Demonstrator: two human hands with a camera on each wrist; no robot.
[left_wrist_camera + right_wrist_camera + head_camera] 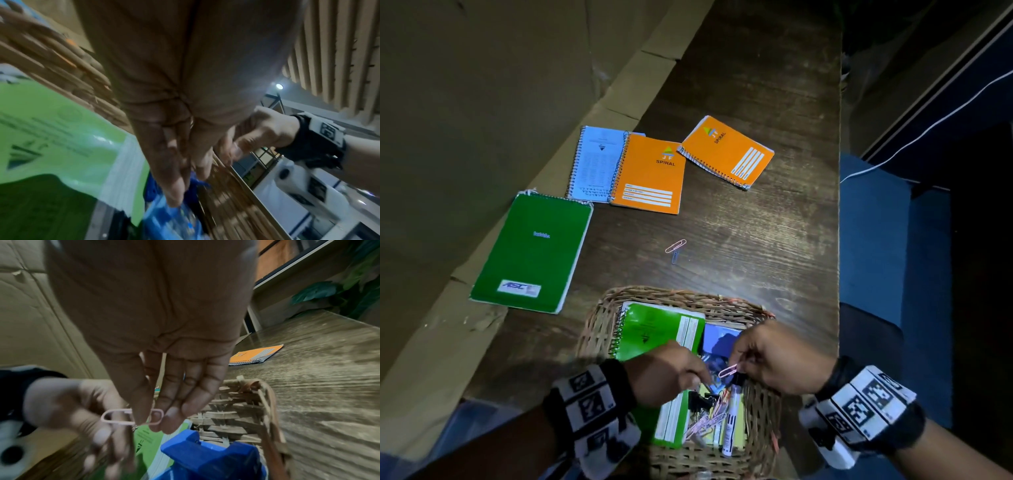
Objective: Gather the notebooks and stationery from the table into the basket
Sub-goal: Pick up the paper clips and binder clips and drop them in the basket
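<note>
Here, the right hand (774, 359) pinches a pink paper clip (727, 371) above the wicker basket (599, 329); the left hand (671, 373) hangs relaxed, holding nothing. Dropped carelessly, the clip could slip through the weave.

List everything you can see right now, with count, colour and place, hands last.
Basket: one, woven brown, near table edge.
Notebooks on table: four; green, pale blue, two orange.
Notebooks in basket: two, green.
Loose paper clips: two, pink and blue, table centre.
Marker: one, white, in basket.
Clips in basket: several, mostly pink, plus black binder clips.
Blue items: in basket, unclear.
Held paper clip: one, pink.
Left hand: over basket.
Right hand: pinches the held paper clip.
</note>
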